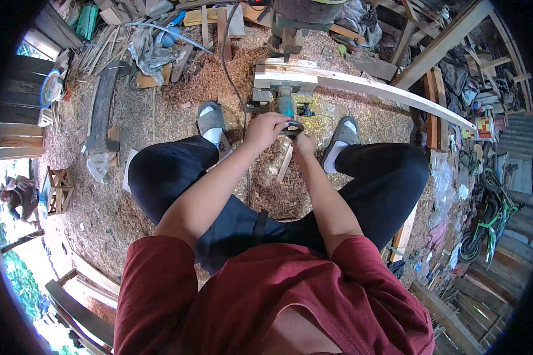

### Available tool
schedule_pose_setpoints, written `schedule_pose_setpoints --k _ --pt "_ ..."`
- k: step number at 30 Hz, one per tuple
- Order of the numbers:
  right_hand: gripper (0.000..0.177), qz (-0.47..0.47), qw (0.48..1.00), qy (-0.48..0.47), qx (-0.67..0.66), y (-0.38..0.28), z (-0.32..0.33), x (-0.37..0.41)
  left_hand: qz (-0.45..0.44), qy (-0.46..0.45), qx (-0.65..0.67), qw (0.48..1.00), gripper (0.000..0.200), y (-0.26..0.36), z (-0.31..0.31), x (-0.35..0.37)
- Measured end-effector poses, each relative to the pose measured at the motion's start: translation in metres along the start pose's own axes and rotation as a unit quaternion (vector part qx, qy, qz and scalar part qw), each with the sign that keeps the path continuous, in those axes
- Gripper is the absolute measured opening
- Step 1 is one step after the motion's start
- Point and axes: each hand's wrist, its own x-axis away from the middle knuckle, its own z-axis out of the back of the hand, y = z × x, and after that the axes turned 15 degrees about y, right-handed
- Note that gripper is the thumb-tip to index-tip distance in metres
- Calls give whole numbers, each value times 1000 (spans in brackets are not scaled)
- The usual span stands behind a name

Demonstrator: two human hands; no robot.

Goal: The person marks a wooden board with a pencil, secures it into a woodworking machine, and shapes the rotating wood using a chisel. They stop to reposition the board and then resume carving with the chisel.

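Note:
Between my feet stands a machine vise with a teal part (pixel 285 105) and a dark round handwheel (pixel 292 128) at its near end. My left hand (pixel 267 129) is closed on the wheel's left side, fingers together at its top. On the wheel's lower right side my right hand (pixel 304 145) is closed around the rim. A long pale wooden beam (pixel 373 87) lies across the vise and runs off to the right. Above the beam hangs the dark drill head (pixel 287 44) of a machine.
Wood shavings (pixel 219 77) cover the ground. A black cable (pixel 234 86) runs down left of the vise. A dark wooden piece (pixel 103 106) lies at the left. Planks and a green bicycle (pixel 485 222) are at the right. Another person (pixel 21 198) is at the far left.

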Motion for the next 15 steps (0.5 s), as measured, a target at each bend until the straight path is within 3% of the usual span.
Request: schedule_pose_setpoints --k 5,15 --pt "10 -52 997 -26 -43 -10 7 5 2 -9 -6 1000 24 3 0 -2" --pt "6 -50 998 -43 -17 -1 4 -12 -8 9 2 1000 22 -2 -5 -1"
